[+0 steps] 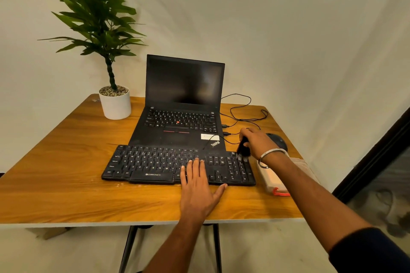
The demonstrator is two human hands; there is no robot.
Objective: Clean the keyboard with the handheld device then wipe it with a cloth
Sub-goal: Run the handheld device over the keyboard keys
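Observation:
A black keyboard [155,165] lies on the wooden table [66,162], in front of an open laptop. My left hand [197,186] rests flat on the keyboard's front edge, fingers spread over the keys right of centre. My right hand [257,143] grips a small black brush [243,150] whose bristles touch the far right corner of the keyboard, over the number pad. A beige folded cloth [301,165] lies to the right of the keyboard, partly hidden by my right forearm.
A black laptop [184,104] with a dark screen stands behind the keyboard, cables [241,113] looping to its right. A black mouse [277,141] sits beyond my right hand. A potted plant [114,102] stands at the back left. A pale case with a red strap [274,182] lies right of the keyboard.

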